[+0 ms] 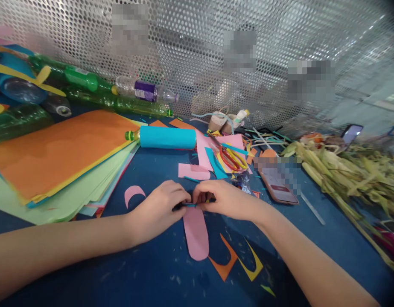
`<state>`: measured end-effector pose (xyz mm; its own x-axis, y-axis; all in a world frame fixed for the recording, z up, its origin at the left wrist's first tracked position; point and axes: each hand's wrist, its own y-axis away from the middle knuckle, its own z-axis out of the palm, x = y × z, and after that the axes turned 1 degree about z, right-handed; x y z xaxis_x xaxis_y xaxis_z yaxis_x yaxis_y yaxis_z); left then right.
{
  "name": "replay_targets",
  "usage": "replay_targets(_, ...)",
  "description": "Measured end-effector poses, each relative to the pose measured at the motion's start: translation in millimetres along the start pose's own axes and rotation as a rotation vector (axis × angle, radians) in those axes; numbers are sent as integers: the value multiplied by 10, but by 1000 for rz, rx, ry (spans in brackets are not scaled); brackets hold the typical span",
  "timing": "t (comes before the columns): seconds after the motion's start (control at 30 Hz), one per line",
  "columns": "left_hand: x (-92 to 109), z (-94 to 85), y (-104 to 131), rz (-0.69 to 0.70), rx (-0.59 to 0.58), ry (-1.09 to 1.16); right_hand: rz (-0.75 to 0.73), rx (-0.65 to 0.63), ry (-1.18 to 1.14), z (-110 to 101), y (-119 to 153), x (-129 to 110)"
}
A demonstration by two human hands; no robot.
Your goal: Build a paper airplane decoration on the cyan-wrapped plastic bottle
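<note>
My left hand and my right hand meet near the middle of the blue table, fingertips almost touching. Between them is a small blue strip, with the fingers of both hands pinched at it. Just below the fingertips a pink paper piece with a rounded end lies on the table, its upper end under the hands. Past the hands lies another pink paper piece. A curved pink scrap is left of my left hand.
A blue-wrapped bottle, scissors and a phone lie beyond the hands. Coloured paper sheets spread at the left, corn husks at the right. Orange and yellow scraps lie nearby.
</note>
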<state>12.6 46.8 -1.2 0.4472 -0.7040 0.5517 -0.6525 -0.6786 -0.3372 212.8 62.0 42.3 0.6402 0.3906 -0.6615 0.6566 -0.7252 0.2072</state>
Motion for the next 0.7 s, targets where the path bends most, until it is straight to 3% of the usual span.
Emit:
replay_targets(0.2,-20,-23,11,166,-42,-61,-52,20,208,-23,34,-48)
replay_targets(0.43,0,-75,28,283,-100,-168,14,-3,529,73,156,-218)
replay_targets(0.6,-9,-66,31,316,-114,-220,74,91,579,252,185,-132)
replay_targets(0.7,1,-69,34,338,-111,-231,99,83,589,223,202,-129)
